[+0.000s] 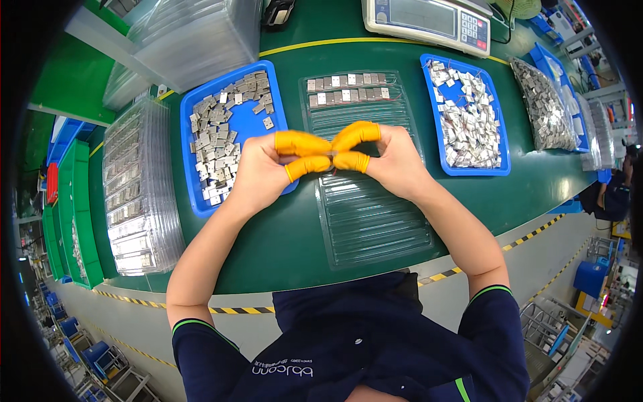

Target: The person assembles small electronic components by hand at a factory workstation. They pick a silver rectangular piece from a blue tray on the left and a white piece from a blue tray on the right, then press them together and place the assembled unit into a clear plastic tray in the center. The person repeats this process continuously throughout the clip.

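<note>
My left hand [278,161] and my right hand [380,153], with yellow finger cots on thumbs and index fingers, meet fingertip to fingertip above a clear ribbed plastic tray [375,221]. Both pinch around a small part that the fingers mostly hide; a bit of grey and something reddish show between them. Two rows of small grey and white metal parts [348,97] fill the tray's far end. Left of my hands, a blue tray [187,161] holds loose grey metal pieces. To the right, another blue tray [470,172] holds many whitish metal pieces with thin wires.
Stacked clear trays [140,194] stand at the left, beside green bins [80,208]. More clear plastic trays [194,40] rise at the far left. A digital scale [429,23] sits at the back. A bag of metal parts [544,107] lies at the right on the green table [268,248].
</note>
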